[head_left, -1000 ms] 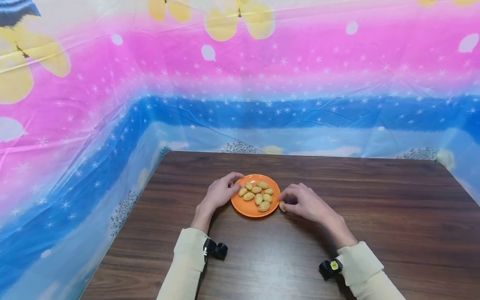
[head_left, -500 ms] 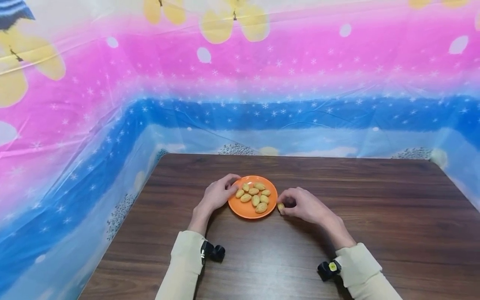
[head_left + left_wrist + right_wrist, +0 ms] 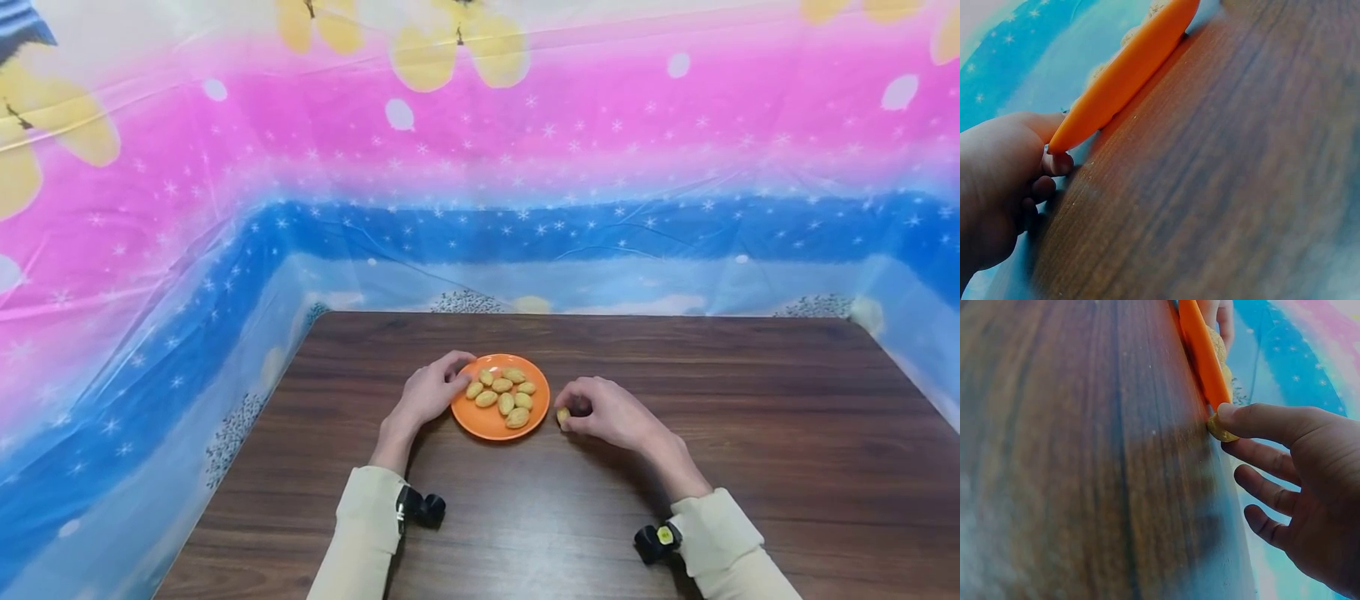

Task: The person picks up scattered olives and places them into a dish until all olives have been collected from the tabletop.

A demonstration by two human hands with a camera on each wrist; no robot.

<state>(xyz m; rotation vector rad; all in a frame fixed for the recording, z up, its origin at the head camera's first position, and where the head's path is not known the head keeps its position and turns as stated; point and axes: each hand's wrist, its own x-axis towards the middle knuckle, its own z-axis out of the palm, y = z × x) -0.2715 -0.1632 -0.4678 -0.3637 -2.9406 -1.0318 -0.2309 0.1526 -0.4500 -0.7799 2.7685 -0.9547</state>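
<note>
An orange plate [image 3: 491, 431] bearing several yellow-brown oval nuts [image 3: 506, 404] stands on the wooden table. At its left rim, my left hand [image 3: 429, 392] pinches the edge; in the left wrist view the thumb lies over the rim and fingertips [image 3: 1058, 164] sit under it. Just right of the plate, my right hand [image 3: 611, 412] pinches one more nut [image 3: 1219, 428] between thumb and forefinger, low over the tabletop. In the head view a narrow gap parts this nut from the plate. The right hand's other fingers [image 3: 1266, 490] are spread and loosely bent.
The dark wood table [image 3: 502, 533] extends around the plate on all sides. Behind it and to the left hangs a pink and blue patterned cloth [image 3: 480, 221]. A black wrist camera [image 3: 420, 507] is worn on the left cuff, another camera [image 3: 657, 542] on the right.
The head view has shifted slightly. The right hand has closed thumb and forefinger further around the nut and drawn it a little away from the plate's rim. The left hand keeps its grip.
</note>
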